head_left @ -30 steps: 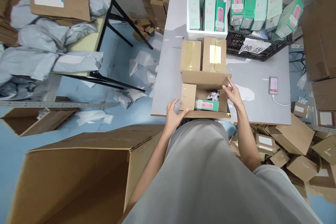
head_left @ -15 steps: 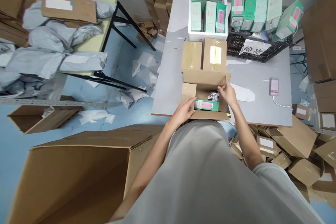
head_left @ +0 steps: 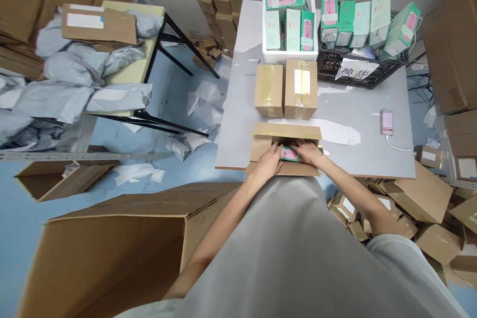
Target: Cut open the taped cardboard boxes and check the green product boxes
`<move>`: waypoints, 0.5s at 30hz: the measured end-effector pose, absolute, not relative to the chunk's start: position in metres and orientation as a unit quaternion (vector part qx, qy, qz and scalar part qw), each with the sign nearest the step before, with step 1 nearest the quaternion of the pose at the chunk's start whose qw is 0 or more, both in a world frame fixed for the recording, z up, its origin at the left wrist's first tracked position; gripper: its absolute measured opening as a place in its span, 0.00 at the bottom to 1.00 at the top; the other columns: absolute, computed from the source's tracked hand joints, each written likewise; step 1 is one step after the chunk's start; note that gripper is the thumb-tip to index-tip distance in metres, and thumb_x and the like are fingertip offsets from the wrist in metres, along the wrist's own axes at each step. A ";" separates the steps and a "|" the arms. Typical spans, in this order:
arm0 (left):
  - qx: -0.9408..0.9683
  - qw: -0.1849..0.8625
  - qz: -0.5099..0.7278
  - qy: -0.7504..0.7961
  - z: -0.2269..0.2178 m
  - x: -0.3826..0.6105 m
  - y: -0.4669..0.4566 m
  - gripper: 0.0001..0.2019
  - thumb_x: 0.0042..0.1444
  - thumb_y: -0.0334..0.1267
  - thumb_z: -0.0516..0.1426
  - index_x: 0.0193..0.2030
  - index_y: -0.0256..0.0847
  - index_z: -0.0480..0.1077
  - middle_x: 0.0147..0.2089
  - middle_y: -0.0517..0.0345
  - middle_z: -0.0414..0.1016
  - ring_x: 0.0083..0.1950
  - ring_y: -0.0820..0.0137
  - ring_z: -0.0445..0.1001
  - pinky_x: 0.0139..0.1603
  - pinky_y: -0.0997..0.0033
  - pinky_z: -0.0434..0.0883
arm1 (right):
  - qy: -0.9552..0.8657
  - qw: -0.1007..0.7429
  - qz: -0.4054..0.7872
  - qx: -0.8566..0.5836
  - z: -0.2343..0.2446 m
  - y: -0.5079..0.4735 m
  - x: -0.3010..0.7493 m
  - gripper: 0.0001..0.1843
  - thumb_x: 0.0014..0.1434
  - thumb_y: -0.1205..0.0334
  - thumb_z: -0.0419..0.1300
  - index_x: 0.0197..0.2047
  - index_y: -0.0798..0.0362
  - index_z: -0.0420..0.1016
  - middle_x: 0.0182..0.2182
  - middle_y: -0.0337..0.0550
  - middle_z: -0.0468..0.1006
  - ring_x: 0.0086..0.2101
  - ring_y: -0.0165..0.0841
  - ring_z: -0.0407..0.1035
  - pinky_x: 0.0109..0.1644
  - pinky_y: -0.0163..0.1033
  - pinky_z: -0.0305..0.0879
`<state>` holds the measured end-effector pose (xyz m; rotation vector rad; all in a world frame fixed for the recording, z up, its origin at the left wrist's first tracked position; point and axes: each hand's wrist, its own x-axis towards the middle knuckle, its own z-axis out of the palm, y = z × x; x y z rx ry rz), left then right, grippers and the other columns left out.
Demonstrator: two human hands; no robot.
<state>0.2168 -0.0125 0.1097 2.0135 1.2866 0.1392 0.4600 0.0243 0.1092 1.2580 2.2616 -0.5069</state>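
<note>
A small open cardboard box (head_left: 285, 131) sits at the near edge of the grey table (head_left: 357, 109). Inside it lies a green and pink product box (head_left: 287, 153), mostly covered by my hands. My left hand (head_left: 269, 157) lies flat on the box's left side flap, fingers stretched toward the middle. My right hand (head_left: 307, 151) presses flat on the right side flap, fingers pointing left. The two hands nearly meet over the opening. The far flap stands tilted up behind them.
Two taped cardboard boxes (head_left: 286, 88) stand just beyond. A white foam bin (head_left: 289, 52) and a black crate (head_left: 357, 67) hold green product boxes. A phone (head_left: 387, 122) on a cable lies at the right. A large open carton (head_left: 108, 248) stands at my left; small boxes pile at the right.
Both hands have come down onto the box's side flaps and folded them inward over the product box. The far flap has dropped lower. The view shifted slightly.
</note>
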 end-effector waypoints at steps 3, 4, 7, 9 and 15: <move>0.776 0.349 0.090 0.518 0.121 0.204 -0.024 0.42 0.69 0.31 0.62 0.87 0.38 0.55 0.89 0.31 0.50 0.84 0.42 0.67 0.78 0.44 0.74 | 0.848 0.277 -0.173 0.417 0.107 0.023 0.455 0.49 0.66 0.63 0.73 0.85 0.55 0.60 0.75 0.67 0.71 0.73 0.56 0.67 0.76 0.55 0.66; 0.776 0.335 0.103 0.524 0.125 0.200 -0.025 0.42 0.69 0.30 0.62 0.87 0.39 0.54 0.90 0.31 0.49 0.84 0.42 0.67 0.78 0.43 0.74 | 0.849 0.286 -0.173 0.410 0.106 0.023 0.453 0.50 0.67 0.64 0.71 0.86 0.56 0.58 0.75 0.68 0.70 0.73 0.56 0.67 0.76 0.55 0.65; 0.779 0.287 0.131 0.541 0.135 0.191 -0.019 0.42 0.68 0.28 0.61 0.87 0.40 0.56 0.89 0.31 0.51 0.83 0.41 0.68 0.77 0.39 0.74 | 0.842 0.305 -0.170 0.412 0.103 0.026 0.448 0.51 0.68 0.67 0.67 0.88 0.57 0.53 0.76 0.70 0.69 0.74 0.56 0.65 0.76 0.56 0.65; 0.775 0.270 0.144 0.553 0.139 0.184 -0.012 0.41 0.68 0.28 0.62 0.86 0.41 0.58 0.88 0.33 0.54 0.82 0.41 0.69 0.78 0.37 0.73 | 0.839 0.309 -0.174 0.412 0.102 0.028 0.446 0.51 0.68 0.66 0.67 0.88 0.55 0.52 0.75 0.70 0.69 0.74 0.56 0.65 0.75 0.56 0.64; 0.749 0.308 0.172 0.561 0.143 0.172 -0.004 0.37 0.71 0.34 0.63 0.84 0.43 0.62 0.88 0.39 0.57 0.82 0.46 0.69 0.79 0.45 0.73 | 0.853 0.322 -0.204 0.356 0.094 0.030 0.421 0.48 0.69 0.61 0.69 0.87 0.49 0.58 0.75 0.67 0.69 0.72 0.55 0.67 0.74 0.55 0.65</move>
